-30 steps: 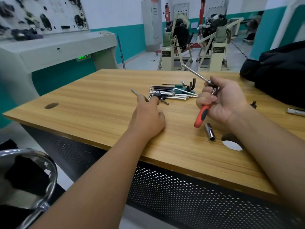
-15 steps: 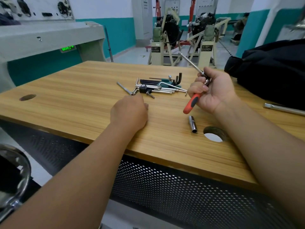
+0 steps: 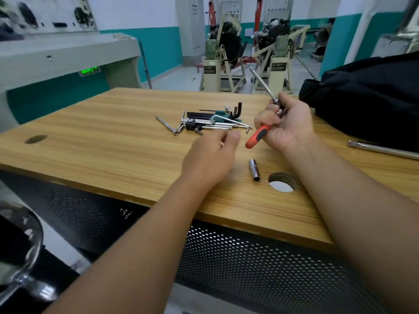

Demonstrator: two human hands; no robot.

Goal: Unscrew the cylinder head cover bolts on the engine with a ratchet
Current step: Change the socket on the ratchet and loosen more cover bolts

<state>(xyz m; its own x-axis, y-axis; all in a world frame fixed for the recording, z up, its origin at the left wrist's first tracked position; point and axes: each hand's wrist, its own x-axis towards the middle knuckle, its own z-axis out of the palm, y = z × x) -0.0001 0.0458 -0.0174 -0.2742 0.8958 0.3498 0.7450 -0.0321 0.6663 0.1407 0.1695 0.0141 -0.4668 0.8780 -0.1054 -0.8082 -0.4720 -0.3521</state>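
Right hand [image 3: 286, 125] clamps red-handled steel ratchet [image 3: 260, 132]; left hand [image 3: 210, 155] loosely curled, empty. Unfitted chrome socket [image 3: 254, 170] could roll off the wooden bench [image 3: 113, 141].

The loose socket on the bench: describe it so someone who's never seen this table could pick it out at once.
On the wooden table, find the round cable hole near the front edge, below the right hand. Just left of that hole lies the socket, a short chrome cylinder lying alone on its side. Unlike the bent hex keys farther back, it is stubby, straight and hollow.
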